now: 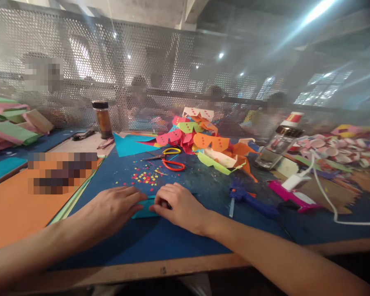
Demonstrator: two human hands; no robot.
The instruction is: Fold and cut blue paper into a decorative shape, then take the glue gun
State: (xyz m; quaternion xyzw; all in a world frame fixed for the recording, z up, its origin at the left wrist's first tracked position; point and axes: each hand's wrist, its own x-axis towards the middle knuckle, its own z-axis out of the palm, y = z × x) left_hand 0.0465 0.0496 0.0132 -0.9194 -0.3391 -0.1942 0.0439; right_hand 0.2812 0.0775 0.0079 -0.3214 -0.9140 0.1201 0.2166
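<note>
A small folded piece of blue paper (145,212) lies near the front of the blue tabletop, its ends partly hidden under my fingers. My left hand (119,209) is closed on its left end, thumb and fingertips together. At the right end, my right hand (180,207) pinches the paper with bent fingers. Just beyond both hands, tiny red and yellow paper squares (146,177) are scattered. Scissors (173,166) with one red and one yellow handle lie behind them, blades apart. Farther back is a heap of colourful paper eyeglass shapes (208,142), some with red dots.
A blue glue gun (255,202) lies right of my hands, near a magenta device (292,197) with a white cable. A clear bottle (273,148) and paper cups (333,150) stand beyond. Orange sheets (12,213) cover the left; a dark drink bottle (103,121) stands by the mesh partition (160,53).
</note>
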